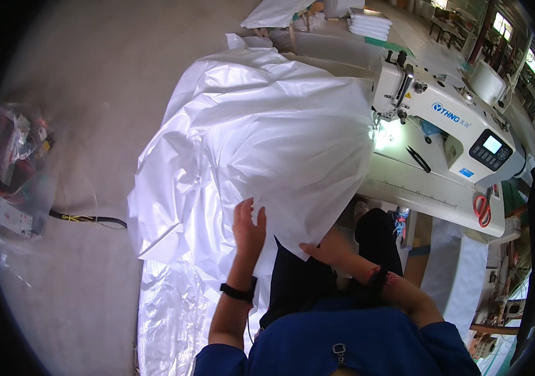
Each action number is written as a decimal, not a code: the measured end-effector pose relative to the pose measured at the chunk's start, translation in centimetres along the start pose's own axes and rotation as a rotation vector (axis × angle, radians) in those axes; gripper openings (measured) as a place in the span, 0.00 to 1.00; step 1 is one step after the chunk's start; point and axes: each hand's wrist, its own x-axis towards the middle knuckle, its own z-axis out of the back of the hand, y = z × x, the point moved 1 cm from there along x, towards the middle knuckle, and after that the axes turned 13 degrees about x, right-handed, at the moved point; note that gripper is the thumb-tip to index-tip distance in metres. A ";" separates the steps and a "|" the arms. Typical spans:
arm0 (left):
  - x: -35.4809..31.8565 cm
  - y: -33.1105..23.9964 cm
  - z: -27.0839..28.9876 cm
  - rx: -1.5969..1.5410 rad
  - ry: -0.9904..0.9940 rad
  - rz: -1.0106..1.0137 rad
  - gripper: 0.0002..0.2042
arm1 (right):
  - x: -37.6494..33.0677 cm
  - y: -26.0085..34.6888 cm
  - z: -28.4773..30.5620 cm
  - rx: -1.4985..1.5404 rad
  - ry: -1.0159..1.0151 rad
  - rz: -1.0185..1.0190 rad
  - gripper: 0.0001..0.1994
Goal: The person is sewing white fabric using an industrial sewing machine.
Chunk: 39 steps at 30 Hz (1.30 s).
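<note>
A large white plastic sheet (261, 138) spreads in folds over the left of the sewing table, and its right edge runs up to the needle area of a white sewing machine (443, 113). My left hand (249, 229) is over the near part of the sheet, fingers stretched out and thumb apart, holding nothing. At the sheet's near corner, over my lap, my right hand (330, 249) grips the edge with its thumb on top; its fingers are mostly hidden underneath. A lamp lights the needle area brightly.
Black thread snips (418, 160) lie on the machine bed, and red-handled scissors (482, 210) near its front right. A white thread cone (488, 83) stands behind the machine. Plastic bags with various items (20, 163) and a black cable (89, 219) are on the left floor.
</note>
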 end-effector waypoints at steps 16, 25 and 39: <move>0.3 6.6 9.8 0.229 0.093 -0.219 0.11 | -4.0 4.8 2.8 0.168 0.733 -0.684 0.22; -3.9 -4.2 16.3 0.153 0.242 -0.507 0.22 | 0.7 10.8 -5.0 1.020 0.506 -0.509 0.27; -3.2 -11.0 10.1 0.337 0.692 -0.367 0.19 | -4.0 10.3 -5.3 0.597 0.630 -0.105 0.18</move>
